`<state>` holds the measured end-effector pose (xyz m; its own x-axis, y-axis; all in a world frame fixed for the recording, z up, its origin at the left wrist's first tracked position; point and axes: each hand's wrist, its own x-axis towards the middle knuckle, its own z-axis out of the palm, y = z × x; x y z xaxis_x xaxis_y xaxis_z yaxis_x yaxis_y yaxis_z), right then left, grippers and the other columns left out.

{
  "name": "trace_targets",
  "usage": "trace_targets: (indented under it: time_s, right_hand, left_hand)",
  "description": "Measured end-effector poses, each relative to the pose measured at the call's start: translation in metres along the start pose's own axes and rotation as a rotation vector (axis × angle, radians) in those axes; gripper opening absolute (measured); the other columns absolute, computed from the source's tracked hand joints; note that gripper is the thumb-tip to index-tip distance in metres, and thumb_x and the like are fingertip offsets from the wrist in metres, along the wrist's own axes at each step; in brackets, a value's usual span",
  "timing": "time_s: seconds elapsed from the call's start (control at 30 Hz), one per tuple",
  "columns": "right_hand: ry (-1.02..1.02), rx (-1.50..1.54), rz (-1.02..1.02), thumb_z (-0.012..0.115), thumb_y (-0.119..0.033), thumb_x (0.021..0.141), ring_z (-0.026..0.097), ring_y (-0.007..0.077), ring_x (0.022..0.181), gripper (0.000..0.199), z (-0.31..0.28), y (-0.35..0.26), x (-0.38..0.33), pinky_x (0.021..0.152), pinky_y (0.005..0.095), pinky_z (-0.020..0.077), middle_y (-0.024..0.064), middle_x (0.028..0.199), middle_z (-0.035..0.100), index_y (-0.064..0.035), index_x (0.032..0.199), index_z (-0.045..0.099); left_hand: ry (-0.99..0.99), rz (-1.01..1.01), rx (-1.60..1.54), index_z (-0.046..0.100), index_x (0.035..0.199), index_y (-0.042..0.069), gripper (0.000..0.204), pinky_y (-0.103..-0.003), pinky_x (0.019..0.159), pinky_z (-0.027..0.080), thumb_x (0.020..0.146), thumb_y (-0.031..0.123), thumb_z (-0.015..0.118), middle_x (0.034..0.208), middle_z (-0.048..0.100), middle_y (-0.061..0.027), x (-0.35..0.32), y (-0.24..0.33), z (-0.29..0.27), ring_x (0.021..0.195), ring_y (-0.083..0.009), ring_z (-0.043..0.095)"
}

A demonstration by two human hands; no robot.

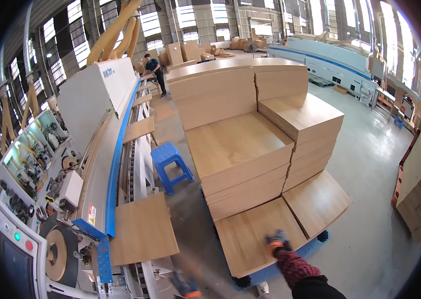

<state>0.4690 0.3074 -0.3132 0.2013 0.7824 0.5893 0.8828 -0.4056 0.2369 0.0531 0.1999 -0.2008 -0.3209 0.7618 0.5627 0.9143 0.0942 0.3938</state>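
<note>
My right hand [277, 241], in a dark glove with an orange cuff, is over the top of a low stack of wood-grain boards [250, 234] right in front of me. Its fingers look stretched out over the surface, gripping nothing. Low at the bottom edge, my gloved left hand [185, 285] is smeared by motion, so its fingers cannot be read. It is nearest to a wood-grain board [143, 229] that sticks out from the edge-banding machine [113, 164]. A second low stack [317, 202] adjoins the first on its right.
Taller board stacks [240, 142] rise behind the low ones, on a blue pallet [270, 271]. A blue stool [171, 164] stands between machine and stacks. At left are a control panel [18, 249] and edge-band roll [57, 254]. A co-worker [155, 74] stands at the machine's far end.
</note>
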Motion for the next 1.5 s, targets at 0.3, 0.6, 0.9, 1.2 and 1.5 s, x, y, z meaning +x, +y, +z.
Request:
trace_targets:
  time_s: [0.3,0.6,0.9,1.2,1.5]
  right_hand:
    - [-0.933,0.284,0.551,0.054,-0.063,0.061,0.036,0.031,0.118,0.094,-0.033,0.14,0.026,0.1,0.0367,0.0254,0.0186,0.128,0.038,0.0011,0.126,0.034]
    - [-0.923,0.474,0.748,0.063,-0.055,0.059,0.045,0.0339,0.108,0.076,-0.089,0.098,-0.019,0.092,0.0391,0.0355,0.02,0.112,0.051,0.0015,0.108,0.051]
    - [-0.628,1.449,0.754,0.067,-0.025,0.072,0.061,0.0212,0.074,0.035,-0.103,0.066,-0.127,0.069,0.0297,0.0487,0.0088,0.085,0.065,-0.0008,0.096,0.061]
    - [-1.245,1.194,0.166,0.053,-0.042,0.081,0.055,0.024,0.058,0.034,-0.205,0.046,-0.099,0.052,0.033,0.0429,0.0121,0.068,0.061,-0.0095,0.081,0.063]
    - [-1.573,1.705,0.31,0.062,-0.03,0.077,0.057,0.0171,0.065,0.031,-0.405,-0.058,-0.075,0.057,0.0312,0.0461,0.0045,0.077,0.063,-0.0019,0.092,0.062]
  left_hand:
    - [-1.099,-0.459,-0.503,0.048,0.11,0.001,0.044,-0.046,0.095,0.03,0.079,0.031,0.056,0.116,0.048,-0.0191,-0.072,0.176,0.045,0.111,-0.0337,0.042]
    - [-1.109,-0.716,-0.669,0.049,0.109,0.0,0.043,-0.047,0.095,0.03,0.081,0.032,0.053,0.116,0.048,-0.02,-0.05,0.198,0.029,0.111,-0.0352,0.042]
    - [-0.788,-0.774,-0.748,0.05,0.108,0.0,0.042,-0.048,0.095,0.03,0.083,0.034,0.05,0.115,0.048,-0.0209,-0.006,0.125,-0.027,0.11,-0.0367,0.042]
    - [-0.402,-0.386,-0.21,0.051,0.107,-0.001,0.042,-0.049,0.095,0.03,0.085,0.035,0.047,0.115,0.049,-0.0218,-0.018,0.073,-0.156,0.11,-0.0382,0.043]
    - [0.061,-0.111,0.489,0.052,0.106,-0.001,0.043,-0.05,0.094,0.03,0.087,0.037,0.044,0.115,0.049,-0.0228,-0.129,0.033,-0.242,0.11,-0.0397,0.043]
